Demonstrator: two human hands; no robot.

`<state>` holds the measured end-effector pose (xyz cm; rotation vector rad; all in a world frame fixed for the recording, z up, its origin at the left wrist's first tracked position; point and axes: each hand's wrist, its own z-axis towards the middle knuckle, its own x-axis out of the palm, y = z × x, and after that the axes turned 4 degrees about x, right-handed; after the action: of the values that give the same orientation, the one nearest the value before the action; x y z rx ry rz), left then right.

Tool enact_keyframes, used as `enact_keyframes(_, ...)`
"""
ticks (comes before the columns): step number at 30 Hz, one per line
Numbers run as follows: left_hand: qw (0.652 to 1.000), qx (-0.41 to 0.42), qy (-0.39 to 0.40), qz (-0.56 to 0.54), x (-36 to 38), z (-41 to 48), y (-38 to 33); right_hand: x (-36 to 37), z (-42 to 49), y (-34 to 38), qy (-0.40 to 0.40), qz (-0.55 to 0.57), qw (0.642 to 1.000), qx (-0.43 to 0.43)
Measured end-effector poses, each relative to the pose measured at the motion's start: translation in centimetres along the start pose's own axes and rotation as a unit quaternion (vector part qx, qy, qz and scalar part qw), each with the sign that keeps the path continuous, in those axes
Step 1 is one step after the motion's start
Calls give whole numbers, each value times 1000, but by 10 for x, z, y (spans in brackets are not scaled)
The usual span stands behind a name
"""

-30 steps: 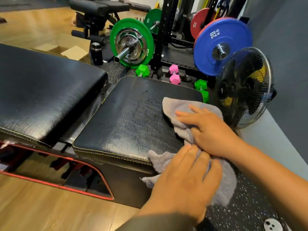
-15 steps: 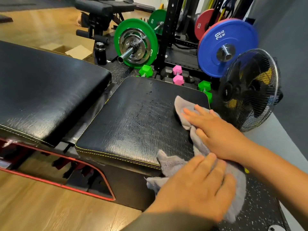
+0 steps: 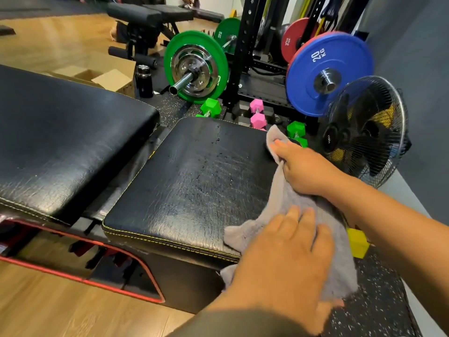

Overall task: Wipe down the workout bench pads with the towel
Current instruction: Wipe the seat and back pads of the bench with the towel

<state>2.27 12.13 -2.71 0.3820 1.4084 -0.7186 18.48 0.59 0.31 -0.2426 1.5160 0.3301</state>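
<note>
Grey terry cloth, the towel [image 3: 286, 198], is draped over the right edge of the seat pad [image 3: 194, 181] of the bench, with its near end hanging past the pad's near right corner. It is pinned at two places: the right hand [image 3: 308, 171] is closed on its far end at the pad's far right corner, and the left hand [image 3: 286, 259] is laid flat, fingers spread, on the near end. Droplets can be seen beaded across the middle and far part of the cracked black vinyl, so that area is judged not yet wiped; the longer back pad [image 3: 60, 142] to the left appears untouched by the cloth. A risk is judged in the towel's position: with so much of it off the edge, a stroke could drag it off onto the speckled floor mat. The floor fan [image 3: 364, 132], just beyond the right hand, could be knocked by a wide sweep.
</note>
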Motion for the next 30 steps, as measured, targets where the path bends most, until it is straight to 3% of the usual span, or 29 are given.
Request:
enact_keyframes(4,999,-28,-14,9,-16,4,4,-1,32,3,-4,-1,999,43)
enact_keyframes(6,999,-33,27,0,-8,-3,0,8,9,5,-26,30,999,-14)
enact_keyframes(8,1000,-5,3,2,8,-8,-4,15,-20,8,-46,91,989,-112)
enact_keyframes(10,1000,3,-9,5,16,-8,-4,16,-20,2,-52,93,984,-146)
enact_keyframes(13,1000,-11,5,6,2,-3,2,10,23,-11,-11,39,999,-4)
enact_keyframes(15,1000,-23,-8,-4,-9,-2,6,9,42,-4,-25,5,999,29)
enact_keyframes(17,999,-21,-24,-6,-11,-5,8,13,35,7,-23,24,999,-13)
enact_keyframes(21,998,45,-47,25,-7,-11,15,13,-22,12,-24,112,974,-197)
enact_keyframes(24,997,44,-56,15,-6,-10,19,11,1,-13,-29,98,986,-134)
enact_keyframes(27,989,-6,-113,-90,-26,-13,27,10,40,-9,-16,74,996,-39)
enact_keyframes(28,984,-28,-126,-124,-33,-13,34,11,44,2,-6,96,995,-27)
enact_keyframes(30,980,-50,-132,-140,-40,-15,44,12,30,23,18,131,988,-84)
